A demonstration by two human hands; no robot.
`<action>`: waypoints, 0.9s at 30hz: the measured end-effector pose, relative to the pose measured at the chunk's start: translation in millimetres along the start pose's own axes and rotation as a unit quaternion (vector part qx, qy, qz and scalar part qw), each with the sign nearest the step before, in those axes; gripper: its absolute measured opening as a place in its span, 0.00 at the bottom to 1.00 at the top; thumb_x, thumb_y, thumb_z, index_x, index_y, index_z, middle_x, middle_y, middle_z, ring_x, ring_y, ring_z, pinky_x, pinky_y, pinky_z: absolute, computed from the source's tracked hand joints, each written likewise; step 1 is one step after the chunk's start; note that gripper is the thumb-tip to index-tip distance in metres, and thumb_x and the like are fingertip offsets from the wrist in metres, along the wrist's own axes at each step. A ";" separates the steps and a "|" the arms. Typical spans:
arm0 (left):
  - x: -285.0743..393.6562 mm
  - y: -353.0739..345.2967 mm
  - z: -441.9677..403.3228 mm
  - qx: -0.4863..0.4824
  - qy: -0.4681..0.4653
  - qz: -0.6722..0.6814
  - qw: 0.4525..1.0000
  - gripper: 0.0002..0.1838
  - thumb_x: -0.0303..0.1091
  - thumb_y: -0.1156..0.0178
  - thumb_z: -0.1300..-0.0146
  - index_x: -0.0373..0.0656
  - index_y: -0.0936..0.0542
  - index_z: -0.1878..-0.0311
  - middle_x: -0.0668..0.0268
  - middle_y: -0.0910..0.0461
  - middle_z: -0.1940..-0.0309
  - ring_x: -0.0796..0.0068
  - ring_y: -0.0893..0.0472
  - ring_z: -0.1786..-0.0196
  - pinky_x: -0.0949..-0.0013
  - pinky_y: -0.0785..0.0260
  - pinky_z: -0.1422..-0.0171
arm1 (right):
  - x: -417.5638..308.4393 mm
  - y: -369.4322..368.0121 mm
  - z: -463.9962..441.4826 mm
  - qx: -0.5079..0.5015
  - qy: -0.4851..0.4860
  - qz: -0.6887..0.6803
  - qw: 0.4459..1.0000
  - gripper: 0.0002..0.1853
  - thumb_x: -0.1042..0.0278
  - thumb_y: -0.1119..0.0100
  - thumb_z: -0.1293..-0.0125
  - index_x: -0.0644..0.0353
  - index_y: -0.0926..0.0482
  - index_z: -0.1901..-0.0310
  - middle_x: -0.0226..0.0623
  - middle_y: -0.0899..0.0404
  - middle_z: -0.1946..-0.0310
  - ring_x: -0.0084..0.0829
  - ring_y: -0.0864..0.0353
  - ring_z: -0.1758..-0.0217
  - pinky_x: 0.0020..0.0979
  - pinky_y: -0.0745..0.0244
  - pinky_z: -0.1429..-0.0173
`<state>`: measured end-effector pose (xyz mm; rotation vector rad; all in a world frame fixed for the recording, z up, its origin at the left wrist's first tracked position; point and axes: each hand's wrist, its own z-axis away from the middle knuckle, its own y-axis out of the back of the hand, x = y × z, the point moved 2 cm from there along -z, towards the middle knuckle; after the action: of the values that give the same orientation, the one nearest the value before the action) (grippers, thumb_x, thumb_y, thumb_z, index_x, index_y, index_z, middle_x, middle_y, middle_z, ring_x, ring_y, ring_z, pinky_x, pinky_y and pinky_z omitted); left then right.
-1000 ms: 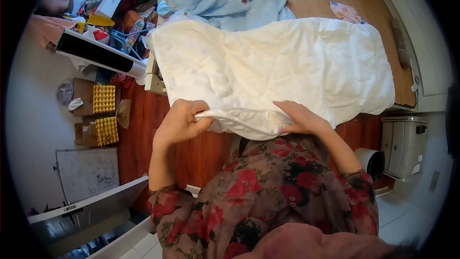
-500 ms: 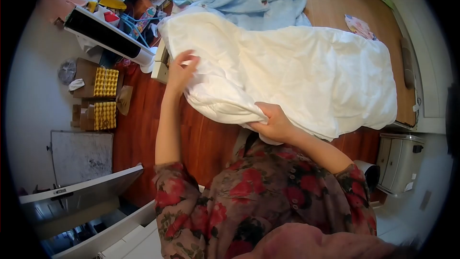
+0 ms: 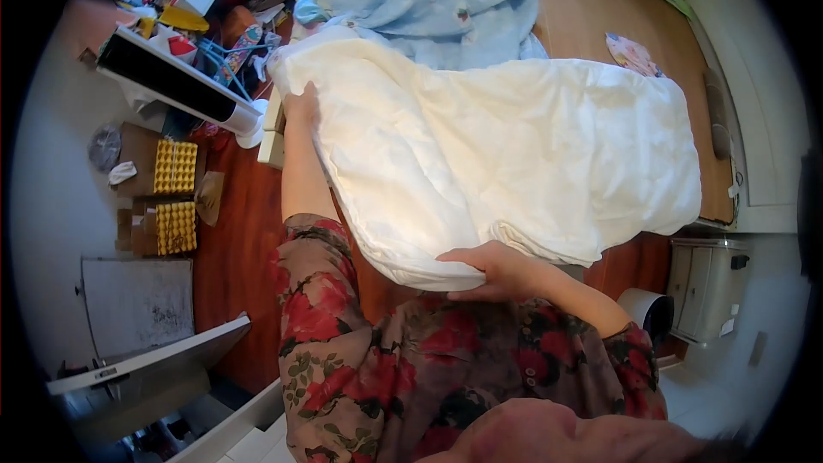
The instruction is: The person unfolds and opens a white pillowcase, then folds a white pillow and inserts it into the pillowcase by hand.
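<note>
A thick white quilt lies over the near part of the bed, its front edge hanging over the side. My right hand pinches the quilt's nearest corner, close to my body, thumb on top. My left hand is stretched forward to the quilt's left edge beside the bed corner; its fingers are partly hidden by the cloth, so its grip is unclear. Behind the white quilt sits a crumpled light blue blanket.
A white and black tower appliance stands left of the bed. Yellow egg trays and cardboard are on the left floor. A whiteboard leans lower left. At right are a beige cabinet and a bin.
My left hand let go of the front edge and moved forward to the quilt's left side. My right hand has drawn the held corner nearer my body, and the quilt's left part is spread longer.
</note>
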<state>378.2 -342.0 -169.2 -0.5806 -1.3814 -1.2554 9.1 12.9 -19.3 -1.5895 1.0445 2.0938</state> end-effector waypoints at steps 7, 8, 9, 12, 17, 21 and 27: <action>43.8 -9.0 17.3 0.026 0.035 0.009 0.999 0.26 0.38 0.34 0.42 0.36 0.24 0.41 0.58 0.16 0.54 0.62 0.18 0.49 0.64 0.25 0.46 | 4.7 -5.5 -3.4 -0.038 0.024 -0.020 0.999 0.20 0.58 0.39 0.38 0.50 0.23 0.45 0.48 0.17 0.63 0.52 0.19 0.58 0.43 0.25 0.53; 35.9 -11.9 -4.8 -0.024 0.001 0.111 0.994 0.24 0.35 0.35 0.41 0.34 0.24 0.42 0.58 0.17 0.54 0.63 0.17 0.52 0.64 0.23 0.49 | 3.0 -4.4 -3.9 -0.047 0.017 -0.006 0.999 0.19 0.61 0.39 0.39 0.49 0.23 0.46 0.48 0.17 0.64 0.52 0.19 0.58 0.43 0.25 0.53; 32.5 -14.9 -17.9 -0.074 -0.034 0.210 0.974 0.22 0.32 0.35 0.40 0.32 0.24 0.44 0.58 0.17 0.54 0.65 0.16 0.55 0.64 0.22 0.52 | 0.7 -3.2 -3.7 -0.056 0.010 0.009 0.998 0.18 0.63 0.40 0.40 0.48 0.23 0.47 0.47 0.18 0.65 0.52 0.19 0.59 0.43 0.25 0.53; 100.6 -12.4 27.0 -0.184 -0.055 0.262 0.946 0.18 0.34 0.39 0.35 0.37 0.24 0.44 0.61 0.17 0.55 0.68 0.17 0.55 0.68 0.23 0.50 | -3.0 13.5 1.5 -0.044 -0.014 0.037 0.998 0.18 0.68 0.40 0.42 0.48 0.22 0.48 0.46 0.18 0.61 0.49 0.19 0.55 0.43 0.26 0.50; 203.7 27.0 193.6 -0.145 -0.212 0.257 0.932 0.16 0.35 0.44 0.29 0.35 0.24 0.44 0.62 0.17 0.54 0.72 0.17 0.56 0.70 0.24 0.50 | -26.8 46.5 32.4 0.049 0.136 0.041 0.989 0.17 0.77 0.37 0.47 0.54 0.21 0.53 0.40 0.20 0.60 0.44 0.21 0.56 0.35 0.26 0.51; 184.6 52.8 237.6 -0.195 -0.266 0.198 0.923 0.17 0.36 0.47 0.27 0.35 0.25 0.42 0.62 0.18 0.51 0.74 0.18 0.52 0.72 0.26 0.46 | -24.9 59.2 36.0 0.103 0.139 -0.013 0.985 0.15 0.82 0.42 0.47 0.61 0.24 0.56 0.41 0.23 0.60 0.43 0.24 0.54 0.34 0.28 0.49; 162.7 30.8 312.5 -0.314 -0.168 0.195 0.914 0.17 0.35 0.46 0.27 0.35 0.26 0.41 0.63 0.19 0.49 0.77 0.21 0.49 0.72 0.29 0.43 | -44.3 73.3 48.3 0.085 0.085 -0.048 0.992 0.10 0.73 0.34 0.44 0.62 0.22 0.61 0.41 0.21 0.65 0.42 0.20 0.60 0.35 0.26 0.54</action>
<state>241.3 -101.3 50.8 -1.5016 -1.0306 -1.2917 -56.2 4.6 53.8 -1.7187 1.1447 1.7816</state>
